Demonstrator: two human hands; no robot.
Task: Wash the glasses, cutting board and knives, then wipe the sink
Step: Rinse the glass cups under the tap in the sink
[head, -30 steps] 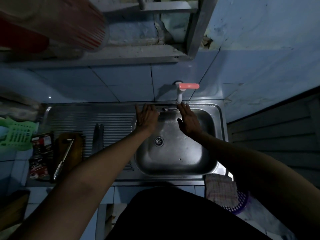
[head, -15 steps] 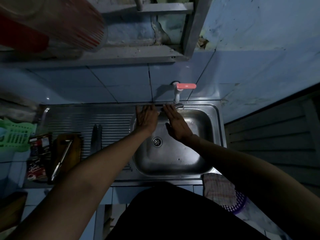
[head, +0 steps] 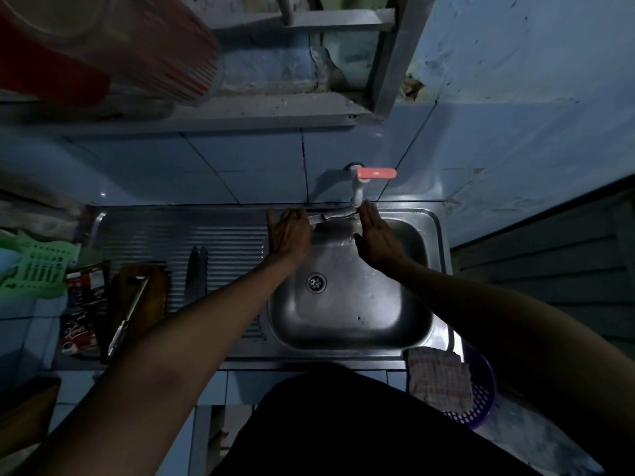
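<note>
The steel sink holds nothing but its drain. My left hand lies flat on the basin's back left rim, fingers apart. My right hand is held open against the back wall of the basin, just below the white tap with a pink lever. Two dark knives lie on the ribbed drainboard. A wooden cutting board with a metal utensil on it rests at the drainboard's left end. No glasses are visible.
A green plastic basket and printed sachets sit at far left. A checked cloth hangs over a purple basket at the sink's front right. A shelf with a red-striped container hangs overhead.
My right hand swept left across the back of the basin toward my left hand, then returned right under the tap. My left hand stayed in place.
</note>
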